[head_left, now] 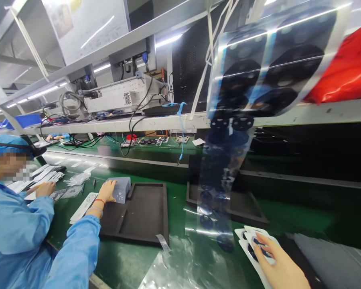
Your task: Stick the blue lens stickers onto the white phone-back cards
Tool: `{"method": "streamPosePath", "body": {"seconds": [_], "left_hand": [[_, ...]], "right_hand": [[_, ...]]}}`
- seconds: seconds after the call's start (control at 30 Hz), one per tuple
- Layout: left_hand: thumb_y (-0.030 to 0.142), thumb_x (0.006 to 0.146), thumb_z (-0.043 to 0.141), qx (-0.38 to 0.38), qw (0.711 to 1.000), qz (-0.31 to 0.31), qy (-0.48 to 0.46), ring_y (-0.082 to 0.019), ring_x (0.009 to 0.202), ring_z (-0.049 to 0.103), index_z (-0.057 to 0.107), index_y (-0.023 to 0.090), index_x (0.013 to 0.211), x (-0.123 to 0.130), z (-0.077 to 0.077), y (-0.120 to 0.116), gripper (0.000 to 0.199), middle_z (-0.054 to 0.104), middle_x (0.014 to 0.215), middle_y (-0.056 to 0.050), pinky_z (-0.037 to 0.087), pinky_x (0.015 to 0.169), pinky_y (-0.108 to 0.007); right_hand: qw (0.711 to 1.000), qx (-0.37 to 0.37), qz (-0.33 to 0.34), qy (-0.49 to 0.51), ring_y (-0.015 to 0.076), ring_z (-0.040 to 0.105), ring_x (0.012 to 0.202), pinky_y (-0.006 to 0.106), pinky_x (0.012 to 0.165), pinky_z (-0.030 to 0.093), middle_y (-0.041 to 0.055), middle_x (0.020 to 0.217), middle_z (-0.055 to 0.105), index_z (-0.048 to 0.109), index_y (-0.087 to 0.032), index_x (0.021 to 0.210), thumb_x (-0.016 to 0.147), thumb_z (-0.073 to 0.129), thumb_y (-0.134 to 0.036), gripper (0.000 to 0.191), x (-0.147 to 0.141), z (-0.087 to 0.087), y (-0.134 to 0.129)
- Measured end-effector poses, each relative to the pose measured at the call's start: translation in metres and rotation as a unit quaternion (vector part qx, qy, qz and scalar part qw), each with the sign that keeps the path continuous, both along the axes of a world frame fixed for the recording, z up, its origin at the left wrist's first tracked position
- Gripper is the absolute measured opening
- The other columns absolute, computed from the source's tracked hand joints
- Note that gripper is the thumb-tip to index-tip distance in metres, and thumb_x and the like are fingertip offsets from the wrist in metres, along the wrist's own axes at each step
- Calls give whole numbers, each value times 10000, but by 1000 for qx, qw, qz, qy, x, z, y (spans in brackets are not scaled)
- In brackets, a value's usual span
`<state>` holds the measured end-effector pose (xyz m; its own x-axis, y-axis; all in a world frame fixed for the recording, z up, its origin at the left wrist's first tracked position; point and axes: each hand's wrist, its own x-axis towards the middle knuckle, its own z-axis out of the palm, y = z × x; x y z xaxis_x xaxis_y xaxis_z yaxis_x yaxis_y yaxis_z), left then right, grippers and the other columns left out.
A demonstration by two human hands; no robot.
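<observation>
Grey camera-holed panels (pixel 122 193) stand at the black foam tray's (pixel 165 208) far edge in our left hand's (pixel 107 190) curled grip, our right hand (pixel 279 263) pinches white disc-bearing cards (pixel 246 241) toward the bench's (pixel 117 259) near edge, and we should favour rims over faces.

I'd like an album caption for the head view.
Green bench: left hand on grey panels, right hand on white cards.

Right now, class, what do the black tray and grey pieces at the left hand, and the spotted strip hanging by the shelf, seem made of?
Black tray: perhaps dense foam or plastic; matte, showing no sharp highlights.
Spotted strip: probably plastic film; glossy, with bright streaks and see-through parts.
Grey pieces: possibly plastic or coated metal; smooth, flat faces fit either.
</observation>
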<state>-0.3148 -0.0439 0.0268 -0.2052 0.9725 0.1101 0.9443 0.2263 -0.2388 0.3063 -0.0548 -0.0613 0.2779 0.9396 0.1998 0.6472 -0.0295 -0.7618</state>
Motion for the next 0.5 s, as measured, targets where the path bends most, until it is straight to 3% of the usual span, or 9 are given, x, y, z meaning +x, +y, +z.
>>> {"method": "streamPosePath", "body": {"seconds": [0.3, 0.5], "left_hand": [[353, 951, 676, -53, 998, -36, 6, -288, 1216, 603, 638, 170, 1241, 13, 8, -18, 345, 612, 1355, -109, 510, 1023, -531], [324, 968, 658, -58, 997, -50, 12, -247, 1076, 672, 642, 163, 1216, 33, 24, -39, 296, 679, 1206, -88, 551, 962, -483]], "right_hand": [[999, 6, 16, 27, 363, 750, 780, 475, 686, 580, 123, 942, 795, 730, -256, 945, 741, 485, -564, 443, -1, 1, -1], [999, 16, 20, 33, 380, 756, 836, 496, 708, 588, 111, 855, 797, 748, -256, 912, 726, 483, -558, 442, -2, -2, 0]]}}
